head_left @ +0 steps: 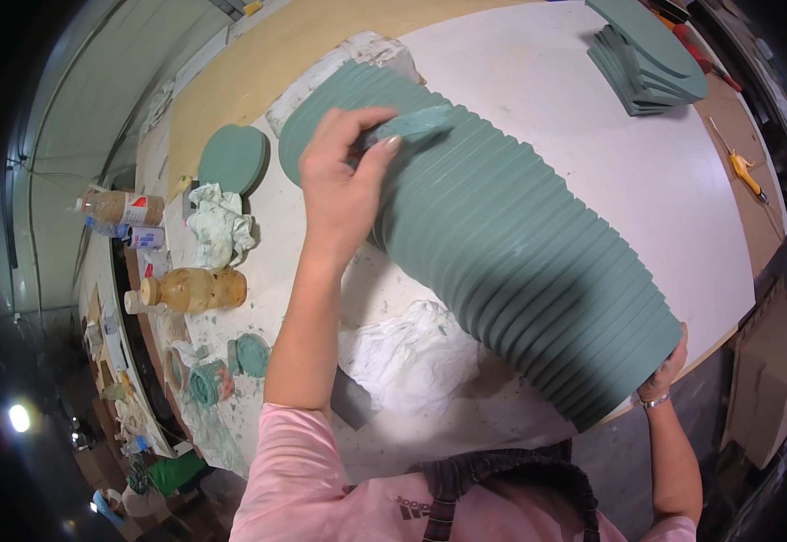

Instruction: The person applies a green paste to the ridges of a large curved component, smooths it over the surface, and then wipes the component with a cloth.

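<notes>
A large ribbed green form [493,226], built of many stacked layers like a bulging vase, lies slantwise across the table. Its far end rests against a white, plaster-like block [348,68]. My left hand [344,172] is over the upper part, pinching a thin translucent green strip [419,125] between thumb and fingers. That strip lies against the ridges; whether it is film or a flexible scraper I cannot make out. At the near right end, my right hand [669,366] grips the form's edge, its fingers partly hidden behind it.
A crumpled white cloth [412,357] lies beside the form. To the left are a flat green piece [234,158], a crumpled rag [219,226], a yellowish bottle [196,289] and small green-smeared pots [208,384]. Stacked green slabs [651,68] and a yellow-handled tool [746,172] sit at right.
</notes>
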